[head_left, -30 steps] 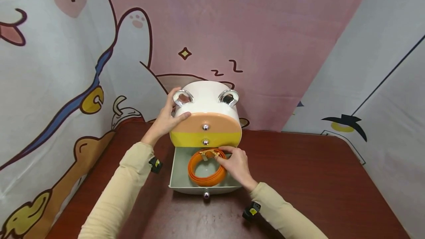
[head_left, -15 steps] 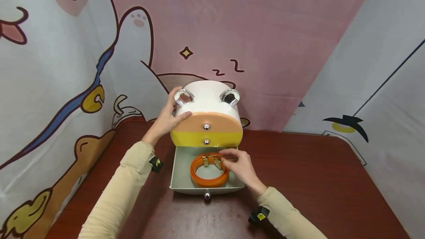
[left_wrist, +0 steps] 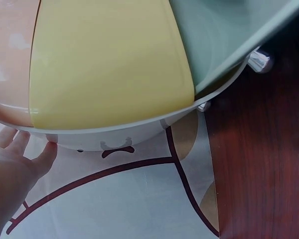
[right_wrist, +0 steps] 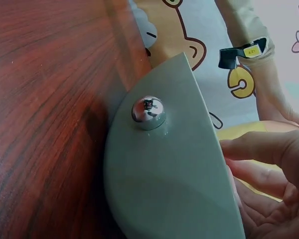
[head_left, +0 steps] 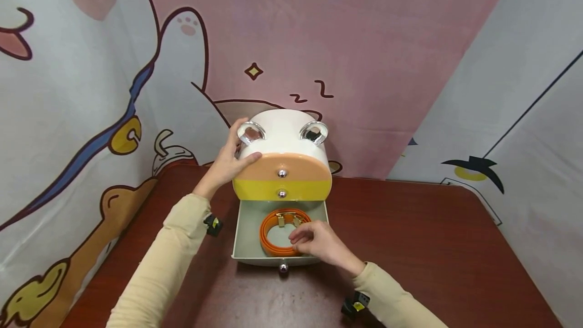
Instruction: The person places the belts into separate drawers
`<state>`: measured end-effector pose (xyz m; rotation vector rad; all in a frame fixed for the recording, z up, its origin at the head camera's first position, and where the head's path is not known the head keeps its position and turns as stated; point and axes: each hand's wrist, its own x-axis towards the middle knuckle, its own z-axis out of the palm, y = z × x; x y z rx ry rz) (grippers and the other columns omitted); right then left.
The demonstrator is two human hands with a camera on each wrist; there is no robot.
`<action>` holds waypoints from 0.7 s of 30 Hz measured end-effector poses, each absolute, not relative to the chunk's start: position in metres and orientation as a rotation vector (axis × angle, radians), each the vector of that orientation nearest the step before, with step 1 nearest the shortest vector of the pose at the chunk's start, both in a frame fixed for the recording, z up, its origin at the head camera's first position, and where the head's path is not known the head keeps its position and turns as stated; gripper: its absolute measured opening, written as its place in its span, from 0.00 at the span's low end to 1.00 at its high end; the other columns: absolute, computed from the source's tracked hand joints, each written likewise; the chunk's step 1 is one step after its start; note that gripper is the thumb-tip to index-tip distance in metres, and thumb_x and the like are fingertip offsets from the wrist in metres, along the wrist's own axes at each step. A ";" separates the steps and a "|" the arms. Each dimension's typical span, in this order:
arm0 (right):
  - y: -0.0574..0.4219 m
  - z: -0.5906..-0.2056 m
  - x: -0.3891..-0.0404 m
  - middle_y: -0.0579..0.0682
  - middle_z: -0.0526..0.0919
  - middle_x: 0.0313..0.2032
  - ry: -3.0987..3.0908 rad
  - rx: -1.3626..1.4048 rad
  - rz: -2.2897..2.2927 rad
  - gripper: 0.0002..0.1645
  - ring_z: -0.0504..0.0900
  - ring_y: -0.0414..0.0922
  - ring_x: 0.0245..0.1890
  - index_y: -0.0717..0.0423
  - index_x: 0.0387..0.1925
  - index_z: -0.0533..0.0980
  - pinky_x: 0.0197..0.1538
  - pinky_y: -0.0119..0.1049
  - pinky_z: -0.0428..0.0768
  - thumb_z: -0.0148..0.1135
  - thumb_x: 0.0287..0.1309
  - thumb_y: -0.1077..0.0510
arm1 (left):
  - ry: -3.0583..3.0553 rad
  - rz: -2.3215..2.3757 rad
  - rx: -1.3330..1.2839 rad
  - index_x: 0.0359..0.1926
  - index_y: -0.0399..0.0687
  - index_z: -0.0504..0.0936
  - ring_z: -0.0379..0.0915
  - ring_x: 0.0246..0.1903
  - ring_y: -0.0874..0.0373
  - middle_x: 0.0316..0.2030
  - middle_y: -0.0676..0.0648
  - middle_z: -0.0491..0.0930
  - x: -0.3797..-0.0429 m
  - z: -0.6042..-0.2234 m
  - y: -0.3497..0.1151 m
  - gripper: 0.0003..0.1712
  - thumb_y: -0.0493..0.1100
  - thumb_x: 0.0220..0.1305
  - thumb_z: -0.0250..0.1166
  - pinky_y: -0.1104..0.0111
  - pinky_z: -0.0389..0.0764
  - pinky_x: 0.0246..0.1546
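Observation:
A small white drawer cabinet [head_left: 283, 138] with silver-rimmed round eyes stands on the table. Its peach and yellow drawers are closed, while the grey-green bottom drawer [head_left: 246, 239] is pulled out. Inside that drawer lies a coiled orange belt [head_left: 267, 243] with gold-coloured metal fittings. My left hand [head_left: 226, 162] rests against the cabinet's left side, thumb on the upper front edge; fingertips touch the white side in the left wrist view. Over the belt's right part hangs my right hand [head_left: 322, 243], fingers loosely bent. In the right wrist view the drawer front [right_wrist: 164, 169] hides some fingertips, so contact is unclear.
The dark red-brown table [head_left: 419, 252] extends to both sides of the cabinet. A printed cartoon cloth [head_left: 364, 65] hangs close behind it and along the left. A silver knob [head_left: 284, 269] sticks out from the open drawer's front.
The right hand first lets the belt settle lower in the drawer, then moves from the belt's back right toward its front right. The left hand stays on the cabinet.

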<state>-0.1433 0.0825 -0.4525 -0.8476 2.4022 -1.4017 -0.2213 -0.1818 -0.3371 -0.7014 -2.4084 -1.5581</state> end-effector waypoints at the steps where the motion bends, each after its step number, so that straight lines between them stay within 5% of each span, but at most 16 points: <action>1: 0.082 -0.453 -0.143 0.51 0.85 0.30 2.401 -0.842 -1.408 0.11 0.83 0.41 0.30 0.67 0.35 0.83 0.35 0.31 0.80 0.64 0.46 0.73 | -2.408 -1.559 -0.703 0.73 0.45 0.44 0.56 0.64 0.33 0.66 0.30 0.58 -0.221 -0.337 -0.182 0.47 0.34 0.63 0.64 0.40 0.57 0.60; 21: 0.096 -0.441 -0.119 0.51 0.86 0.32 2.188 -0.816 -1.537 0.07 0.83 0.38 0.31 0.63 0.37 0.84 0.36 0.31 0.79 0.67 0.55 0.65 | -2.414 -1.577 -0.685 0.73 0.47 0.44 0.57 0.63 0.32 0.66 0.32 0.59 -0.222 -0.338 -0.181 0.47 0.33 0.63 0.64 0.39 0.58 0.59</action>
